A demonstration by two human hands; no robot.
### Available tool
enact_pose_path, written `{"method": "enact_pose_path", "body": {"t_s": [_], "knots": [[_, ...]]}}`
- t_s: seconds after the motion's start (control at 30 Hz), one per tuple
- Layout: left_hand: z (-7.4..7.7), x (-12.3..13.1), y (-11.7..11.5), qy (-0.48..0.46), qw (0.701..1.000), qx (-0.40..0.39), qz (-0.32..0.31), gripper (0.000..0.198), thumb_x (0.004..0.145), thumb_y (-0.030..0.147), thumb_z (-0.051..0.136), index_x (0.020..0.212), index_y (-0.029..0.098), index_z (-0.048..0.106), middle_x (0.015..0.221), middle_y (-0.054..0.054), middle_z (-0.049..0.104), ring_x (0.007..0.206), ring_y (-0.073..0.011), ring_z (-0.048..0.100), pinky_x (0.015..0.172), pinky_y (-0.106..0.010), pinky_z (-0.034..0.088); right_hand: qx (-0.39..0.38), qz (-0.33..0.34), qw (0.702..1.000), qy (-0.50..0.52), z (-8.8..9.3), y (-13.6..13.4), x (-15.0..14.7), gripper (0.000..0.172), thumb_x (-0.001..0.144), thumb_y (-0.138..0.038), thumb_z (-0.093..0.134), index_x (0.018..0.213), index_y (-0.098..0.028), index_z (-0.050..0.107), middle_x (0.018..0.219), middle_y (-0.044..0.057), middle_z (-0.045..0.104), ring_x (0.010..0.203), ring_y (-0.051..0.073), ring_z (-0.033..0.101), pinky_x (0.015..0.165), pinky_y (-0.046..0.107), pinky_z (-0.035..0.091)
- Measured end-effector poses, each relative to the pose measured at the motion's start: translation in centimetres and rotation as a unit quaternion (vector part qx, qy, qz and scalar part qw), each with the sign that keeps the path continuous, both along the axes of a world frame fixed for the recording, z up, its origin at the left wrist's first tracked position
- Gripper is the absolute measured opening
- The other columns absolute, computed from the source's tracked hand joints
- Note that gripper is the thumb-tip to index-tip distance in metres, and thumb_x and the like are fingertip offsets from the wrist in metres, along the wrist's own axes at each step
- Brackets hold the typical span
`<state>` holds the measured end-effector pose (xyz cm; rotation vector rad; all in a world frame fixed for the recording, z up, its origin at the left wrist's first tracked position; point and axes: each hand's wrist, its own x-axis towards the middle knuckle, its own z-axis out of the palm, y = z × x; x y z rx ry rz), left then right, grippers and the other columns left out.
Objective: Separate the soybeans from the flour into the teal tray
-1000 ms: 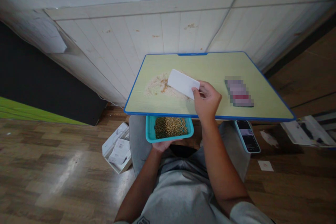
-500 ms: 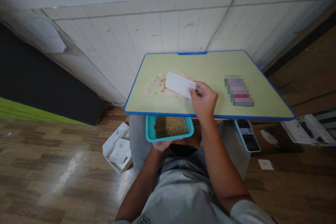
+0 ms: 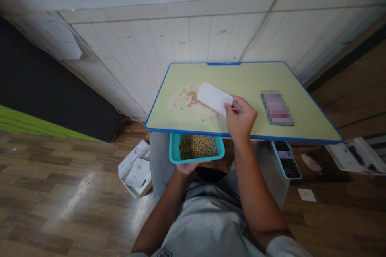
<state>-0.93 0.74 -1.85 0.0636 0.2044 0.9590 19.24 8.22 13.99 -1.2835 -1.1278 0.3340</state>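
My right hand (image 3: pixel 242 117) pinches one end of a flat white rectangular card (image 3: pixel 214 98) between thumb and fingers. The card is tilted over a patch of pale grains (image 3: pixel 182 98) spread on the left half of a small yellow-green table (image 3: pixel 241 80) with a blue rim. Some brownish bits lie among the grains. Below the near edge, my left hand (image 3: pixel 188 167) supports a turquoise plastic basket (image 3: pixel 196 160) from underneath; most of its fingers are hidden. Round tan beans, probably soybeans (image 3: pixel 199 146), cover the basket's bottom.
A pixelated flat item (image 3: pixel 277 108) lies on the table's right side. A phone (image 3: pixel 286 160) rests on my right thigh. On the floor are an open white box (image 3: pixel 137 172) with papers and a small white square (image 3: pixel 306 194). A panelled wall (image 3: pixel 199 40) stands behind the table.
My right hand and the card have shifted slightly right across the table, uncovering more brownish bits. The whole view has moved a little; my left hand keeps holding the basket.
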Motion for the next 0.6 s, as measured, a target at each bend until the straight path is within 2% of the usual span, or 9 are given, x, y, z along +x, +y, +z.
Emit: {"method": "enact_pose_path", "body": {"t_s": [0.07,0.13,0.27,0.6], "knots": [[-0.5,-0.1,-0.2,0.002,1.0,-0.007,0.013,0.076,0.103,0.069,0.032,0.168,0.031,0.038,0.178,-0.011,0.033,0.166,-0.047,0.016,0.122,-0.083,0.019,0.001,-0.008,1.0,0.005,-0.1,0.1,0.2,0.018,0.086,-0.024,0.066,0.101,-0.023,0.076,0.09,0.002,0.082,0.086,0.023,0.081,0.079,0.04,0.068],[-0.9,-0.2,-0.3,0.0,0.999,-0.021,0.024,0.073,0.104,0.067,0.026,0.167,0.033,0.04,0.178,-0.01,0.034,0.165,-0.0464,0.018,0.121,-0.086,0.017,0.0,0.004,1.0,0.011,-0.3,0.2,0.3,0.018,0.085,-0.024,0.068,0.1,-0.022,0.076,0.09,0.003,0.082,0.084,0.023,0.081,0.077,0.04,0.068],[-1.2,-0.2,-0.5,-0.005,0.999,-0.03,0.032,0.068,0.104,0.061,0.028,0.165,0.037,0.042,0.177,-0.008,0.036,0.165,-0.0454,0.02,0.12,-0.088,0.016,-0.001,0.034,0.999,0.016,-0.5,0.1,0.3,0.016,0.085,-0.026,0.069,0.099,-0.021,0.076,0.09,0.003,0.081,0.085,0.023,0.081,0.077,0.04,0.068],[-1.3,-0.5,-0.4,-0.024,0.999,-0.005,0.03,0.067,0.104,0.059,0.026,0.167,0.038,0.038,0.179,-0.006,0.031,0.167,-0.0432,0.014,0.122,-0.087,0.009,0.0,0.028,0.999,0.019,-0.5,-0.7,0.6,0.017,0.085,-0.028,0.07,0.099,-0.021,0.077,0.089,0.003,0.082,0.083,0.023,0.081,0.078,0.041,0.068]]}}
